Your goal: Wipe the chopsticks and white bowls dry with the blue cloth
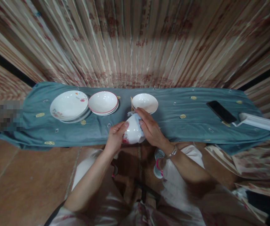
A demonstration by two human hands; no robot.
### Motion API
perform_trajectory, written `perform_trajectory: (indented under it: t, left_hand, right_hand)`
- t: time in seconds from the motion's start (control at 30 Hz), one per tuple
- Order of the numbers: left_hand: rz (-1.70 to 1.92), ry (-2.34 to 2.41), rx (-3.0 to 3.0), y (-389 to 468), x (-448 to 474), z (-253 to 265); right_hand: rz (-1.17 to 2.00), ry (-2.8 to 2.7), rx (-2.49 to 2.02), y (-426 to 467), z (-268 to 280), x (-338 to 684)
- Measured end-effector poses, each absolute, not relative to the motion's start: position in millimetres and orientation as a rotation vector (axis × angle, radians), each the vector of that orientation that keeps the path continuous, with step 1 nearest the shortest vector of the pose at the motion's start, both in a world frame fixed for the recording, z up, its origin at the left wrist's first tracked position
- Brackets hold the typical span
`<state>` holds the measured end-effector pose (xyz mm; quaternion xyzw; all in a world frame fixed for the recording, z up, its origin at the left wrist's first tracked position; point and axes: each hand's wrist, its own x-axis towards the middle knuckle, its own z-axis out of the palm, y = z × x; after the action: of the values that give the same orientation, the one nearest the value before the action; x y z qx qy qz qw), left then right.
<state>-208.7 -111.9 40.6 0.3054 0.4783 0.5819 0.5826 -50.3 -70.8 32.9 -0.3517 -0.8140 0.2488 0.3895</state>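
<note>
A white bowl with a red floral pattern (133, 131) is tilted on its side at the table's front edge. My left hand (117, 133) grips its left side, thumb on the outer wall. My right hand (151, 127) presses a pale blue and white cloth (138, 121) against the bowl's right side. The cloth's crumpled end sticks out above the bowl. Just behind stands another white bowl (145, 102), upright. Beside it lie thin wooden chopsticks (132, 103), partly hidden by that bowl and the cloth.
Stacked plates (68, 105) with flower prints and stacked red-rimmed bowls (103, 102) stand on the left. A black phone (221, 112) and a white object, perhaps a stand (258, 121), lie on the right. A teal cloth (172, 122) covers the narrow table; a pleated curtain (137, 47) hangs behind.
</note>
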Motion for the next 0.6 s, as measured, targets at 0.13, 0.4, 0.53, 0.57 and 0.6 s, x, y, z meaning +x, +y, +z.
perform_trajectory:
  t: [0.13, 0.4, 0.53, 0.57, 0.6]
  left_hand:
    - [1.351, 1.123, 0.754, -112.5, -208.1, 36.3]
    - [1.386, 1.148, 0.805, -110.4, -205.4, 49.3]
    - [1.404, 1.170, 0.781, -112.9, -203.8, 58.6]
    - [1.410, 1.177, 0.771, -114.1, -203.6, 61.1]
    - [1.417, 1.180, 0.763, -115.3, -203.3, 63.8]
  right_hand:
    - [0.521, -2.212, -0.838, -80.5, 41.1, -53.9]
    - [0.821, -1.881, -0.886, -59.8, 28.1, -49.3]
    - [1.077, -1.583, -0.990, -47.4, 15.7, -51.2]
    - [1.135, -1.508, -1.002, -45.7, 13.4, -52.9]
    - [1.192, -1.424, -1.005, -44.7, 11.5, -55.0]
